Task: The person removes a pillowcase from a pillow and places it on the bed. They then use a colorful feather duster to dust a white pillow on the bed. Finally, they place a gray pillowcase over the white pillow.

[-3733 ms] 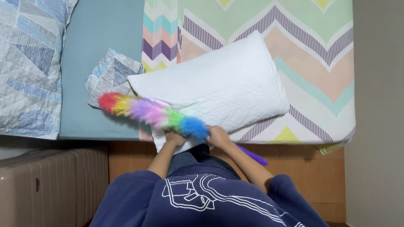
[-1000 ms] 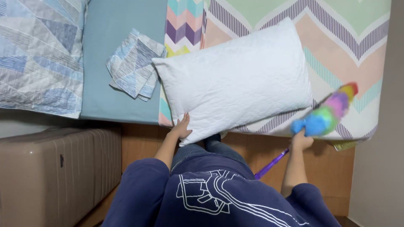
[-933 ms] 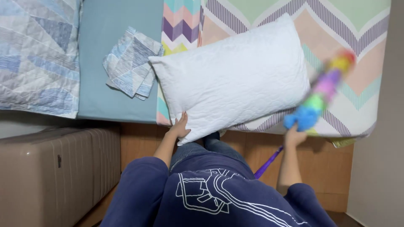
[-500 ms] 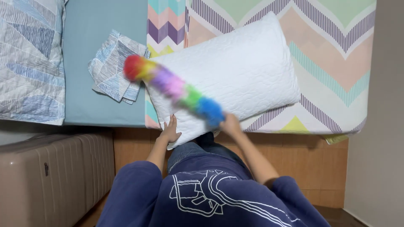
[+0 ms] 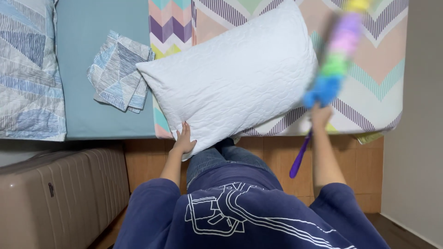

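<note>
A white quilted pillow (image 5: 235,78) lies tilted across the near edge of a bed. My left hand (image 5: 183,140) presses on the pillow's near lower corner. My right hand (image 5: 320,115) grips a rainbow feather duster (image 5: 336,60) with a purple handle (image 5: 300,157). The duster's fluffy head is blurred with motion and points up to the right of the pillow, over a chevron-patterned blanket (image 5: 369,83). The handle's end sticks down past my wrist.
A folded blue patterned cloth (image 5: 117,71) rests on the teal sheet (image 5: 87,69) left of the pillow. A blue patchwork quilt (image 5: 25,69) covers the far left. A beige ribbed suitcase (image 5: 60,193) stands at lower left. A wall (image 5: 420,138) runs on the right.
Half a second ago the duster lay across the pillow's left side; my right hand has swept it to the right, off the pillow. My left hand stays on the corner.
</note>
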